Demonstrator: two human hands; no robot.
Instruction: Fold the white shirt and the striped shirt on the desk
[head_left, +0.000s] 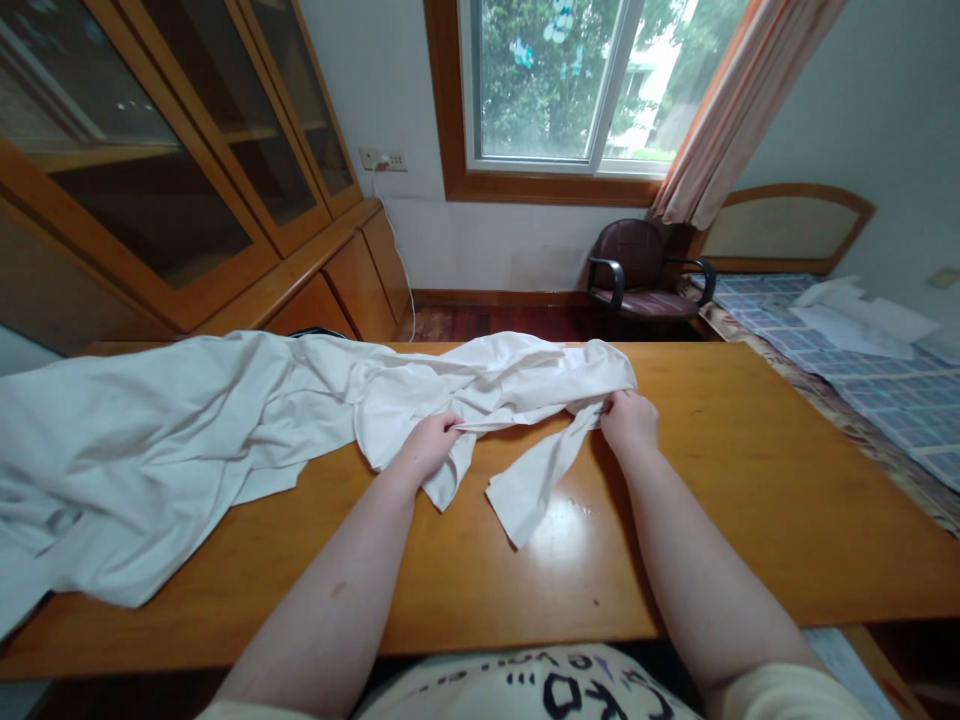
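Observation:
A long piece of white cloth, rumpled and gathered in folds, lies along the wooden table. My left hand pinches its near edge around the middle of the table. My right hand has its fingers closed on the cloth's right end. Between my hands, a strap-like strip of the cloth hangs down toward me, flat on the wood. A shorter pointed flap sticks out beside my left hand. Whether the cloth is a garment, I cannot tell.
The cloth's wide, loose part spreads over the table's left side. Beyond the table are a glass-door cabinet, a maroon armchair, a window with a pink curtain, and a bed with papers on it.

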